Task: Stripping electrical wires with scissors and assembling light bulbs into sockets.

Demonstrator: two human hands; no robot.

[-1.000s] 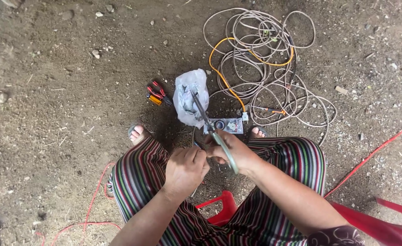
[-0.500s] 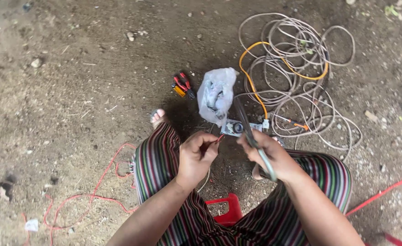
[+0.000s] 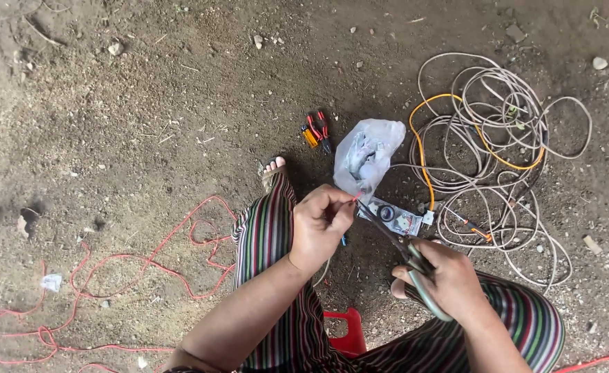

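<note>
My left hand (image 3: 321, 224) pinches the end of a thin red wire (image 3: 353, 199) between its fingertips, above my striped trouser leg. My right hand (image 3: 442, 276) grips the pale green handles of a pair of scissors (image 3: 395, 238). The dark blades point up and left, and their tips meet the wire at my left fingers. Just beyond the blades lies a small flat packet (image 3: 395, 216) on the dirt.
A crumpled clear plastic bag (image 3: 366, 155) and red-handled pliers (image 3: 318, 130) lie ahead on the dirt floor. A tangle of grey and orange cable (image 3: 487, 148) spreads to the right. Loose red wire (image 3: 145, 266) loops at the left. A red plastic stool (image 3: 346, 331) shows between my legs.
The view has swung, so everything sits further right in frame. My hands have drawn apart: the right one with the scissors has dropped lower and rightwards, the blades reaching to the left fingertips.
</note>
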